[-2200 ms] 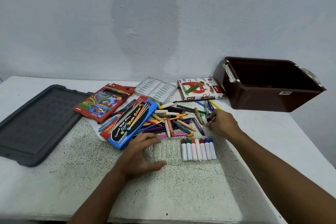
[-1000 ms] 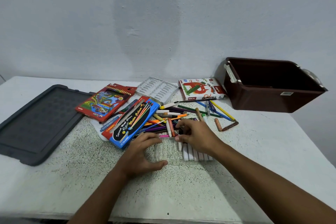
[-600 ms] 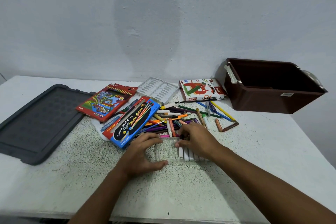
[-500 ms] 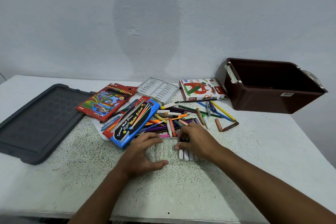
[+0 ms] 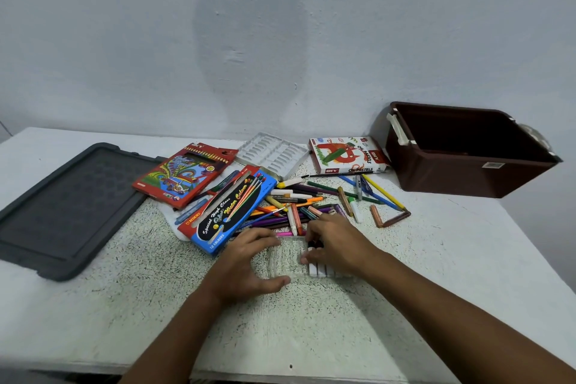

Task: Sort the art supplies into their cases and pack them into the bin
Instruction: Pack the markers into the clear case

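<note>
While left hand (image 5: pixel 246 262) stays put, right hand (image 5: pixel 335 243) now covers the markers (image 5: pixel 318 270).

Speckled white desk (image 5: pixel 343 330), grey lid (image 5: pixel 62 209) at left, brown bin (image 5: pixel 467 178) at right, supply boxes (image 5: pixel 230 212) and loose pens (image 5: pixel 314 196) between them

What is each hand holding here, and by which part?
The left hand steadies the clear marker case at its left end. The right hand pinches a dark-capped marker near its cap, over the case; the exact grip is partly hidden.
</note>
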